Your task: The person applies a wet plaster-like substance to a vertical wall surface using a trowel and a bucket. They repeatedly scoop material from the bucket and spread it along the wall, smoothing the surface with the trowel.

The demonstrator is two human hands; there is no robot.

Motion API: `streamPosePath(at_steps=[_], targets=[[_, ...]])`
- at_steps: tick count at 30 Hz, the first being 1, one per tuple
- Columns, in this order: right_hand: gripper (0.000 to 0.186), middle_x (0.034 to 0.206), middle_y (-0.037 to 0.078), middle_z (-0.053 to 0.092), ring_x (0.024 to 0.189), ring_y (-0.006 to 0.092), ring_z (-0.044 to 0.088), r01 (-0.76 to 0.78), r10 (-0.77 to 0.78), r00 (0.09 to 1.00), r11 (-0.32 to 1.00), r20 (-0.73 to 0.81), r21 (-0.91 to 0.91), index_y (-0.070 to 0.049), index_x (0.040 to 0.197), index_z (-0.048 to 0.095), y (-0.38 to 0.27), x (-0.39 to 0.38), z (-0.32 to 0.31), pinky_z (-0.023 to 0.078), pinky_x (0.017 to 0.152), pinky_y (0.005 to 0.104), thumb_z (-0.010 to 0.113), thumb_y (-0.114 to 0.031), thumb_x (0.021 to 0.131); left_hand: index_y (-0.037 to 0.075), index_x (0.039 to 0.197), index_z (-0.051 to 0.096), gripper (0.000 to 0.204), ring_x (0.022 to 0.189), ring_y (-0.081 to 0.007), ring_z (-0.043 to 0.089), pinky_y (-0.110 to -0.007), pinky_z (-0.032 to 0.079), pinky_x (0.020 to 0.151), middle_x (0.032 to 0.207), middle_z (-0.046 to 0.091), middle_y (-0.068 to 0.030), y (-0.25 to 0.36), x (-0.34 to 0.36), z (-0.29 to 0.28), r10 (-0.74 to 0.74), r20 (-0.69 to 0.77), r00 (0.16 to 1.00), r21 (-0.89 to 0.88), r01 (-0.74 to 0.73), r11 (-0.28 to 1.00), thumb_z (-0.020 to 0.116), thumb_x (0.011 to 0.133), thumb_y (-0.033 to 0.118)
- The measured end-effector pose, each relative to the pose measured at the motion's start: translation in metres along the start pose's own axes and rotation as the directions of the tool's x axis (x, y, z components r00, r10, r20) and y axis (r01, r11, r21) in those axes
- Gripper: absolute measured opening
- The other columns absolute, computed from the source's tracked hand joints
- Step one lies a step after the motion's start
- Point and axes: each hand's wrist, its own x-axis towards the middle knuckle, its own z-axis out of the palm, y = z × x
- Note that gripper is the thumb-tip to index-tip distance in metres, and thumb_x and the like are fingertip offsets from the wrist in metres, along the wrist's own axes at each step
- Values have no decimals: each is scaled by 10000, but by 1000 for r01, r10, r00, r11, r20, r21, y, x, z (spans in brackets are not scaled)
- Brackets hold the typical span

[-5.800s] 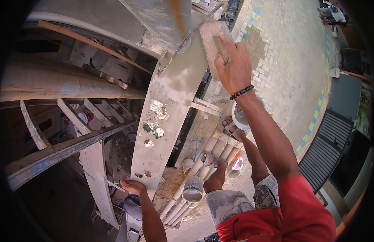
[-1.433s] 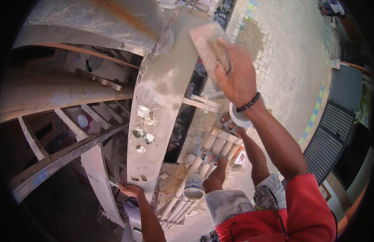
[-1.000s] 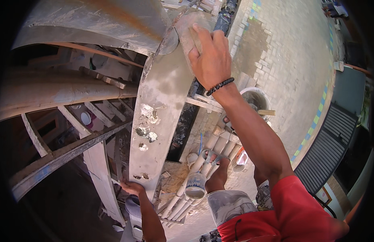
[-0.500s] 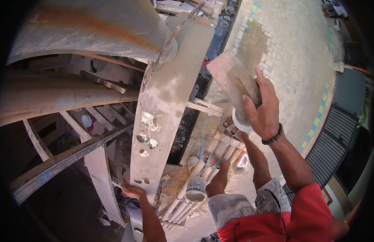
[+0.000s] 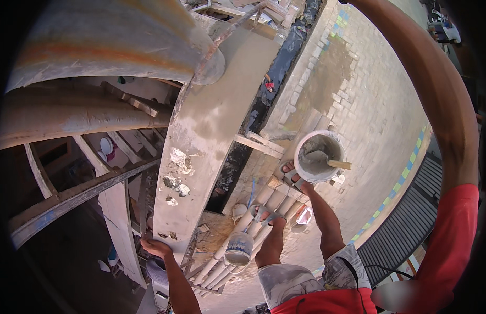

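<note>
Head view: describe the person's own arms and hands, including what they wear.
The right arm wears a short red sleeve, with a sliver of dark wristband at the picture's top edge; the right hand is out of view. The left hand and left forearm show no glove, bracelet or sleeve.

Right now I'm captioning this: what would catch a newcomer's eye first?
Probably the long grey plastered strip slanting through the middle, with rough white patches on its lower half. Right of it sits a pale bucket holding grey mix and a wooden-handled tool.
</note>
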Motion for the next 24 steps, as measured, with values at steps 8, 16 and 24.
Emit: streamPosePath(at_steps=[8, 16, 24], targets=[[306, 1076, 164, 603, 1013, 298, 563, 233, -206, 955, 966, 215, -108, -22, 1071, 593, -19, 25, 20, 425, 914, 377, 529, -2, 772, -27, 1013, 581, 272, 968, -364, 531, -449, 389, 854, 1010, 596, -201, -5, -2, 7, 102, -129, 986, 11, -102, 995, 391, 861, 94], [317, 1096, 160, 599, 1029, 298, 556, 383, -337, 888, 918, 313, -99, -27, 1084, 595, -55, 8, 37, 417, 927, 379, 526, -12, 775, -28, 998, 592, 272, 947, -354, 547, -441, 400, 849, 993, 604, -192, -5, 0, 3, 19, -82, 996, -5, -20, 1000, 388, 858, 82], [328, 1116, 155, 595, 1045, 297, 550, 420, -379, 860, 906, 342, -54, -31, 1097, 596, -73, -13, 45, 410, 940, 382, 524, -22, 778, -17, 1041, 586, 326, 964, -361, 540, -442, 398, 851, 1012, 595, -200, -5, 1, 3, 20, -60, 998, 22, -19, 1000, 358, 866, 136]])
